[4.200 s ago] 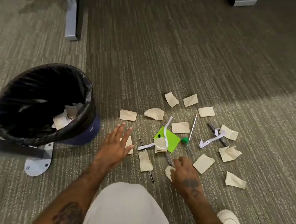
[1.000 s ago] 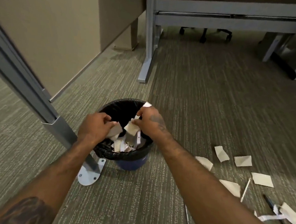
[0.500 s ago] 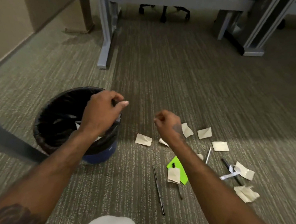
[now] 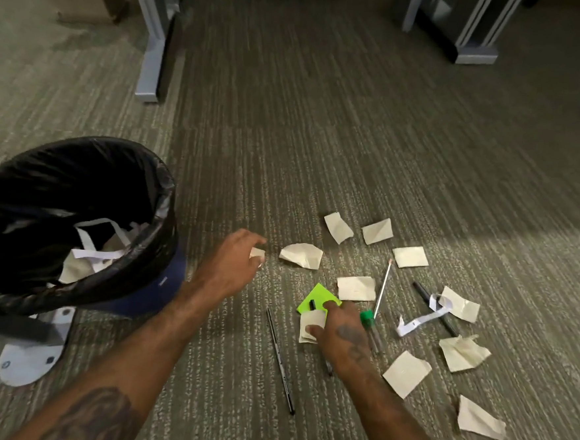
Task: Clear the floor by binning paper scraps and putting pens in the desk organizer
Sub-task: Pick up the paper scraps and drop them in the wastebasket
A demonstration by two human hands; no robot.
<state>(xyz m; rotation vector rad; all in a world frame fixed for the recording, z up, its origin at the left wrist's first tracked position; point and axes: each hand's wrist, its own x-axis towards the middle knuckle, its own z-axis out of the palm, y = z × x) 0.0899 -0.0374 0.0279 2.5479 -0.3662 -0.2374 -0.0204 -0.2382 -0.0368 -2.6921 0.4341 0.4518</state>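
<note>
A bin (image 4: 167, 190) with a black liner stands at the left and holds paper scraps. Several beige scraps lie on the carpet to its right, among them one (image 4: 301, 255) just beyond my left hand. My left hand (image 4: 226, 270) pinches a small beige scrap (image 4: 257, 253) at floor level. My right hand (image 4: 341, 330) rests with fingers apart on a folded beige scrap (image 4: 309, 319) and a green note (image 4: 316, 295). A thin black pen (image 4: 280, 360), a green-capped pen (image 4: 367, 318), a white pencil (image 4: 382, 288) and a black marker (image 4: 421, 291) lie among the scraps.
A white paper strip (image 4: 419, 320) curls across the marker. A grey desk leg (image 4: 153, 38) stands behind the bin, and a white foot plate (image 4: 24, 362) lies by the bin's base. Another grey furniture base (image 4: 476, 37) is at the far right. No desk organizer shows.
Both hands have dropped from bin height down to the scrap pile. The left hand has closed on a small scrap, and the right has landed on the folded scrap. The view has tilted down.
</note>
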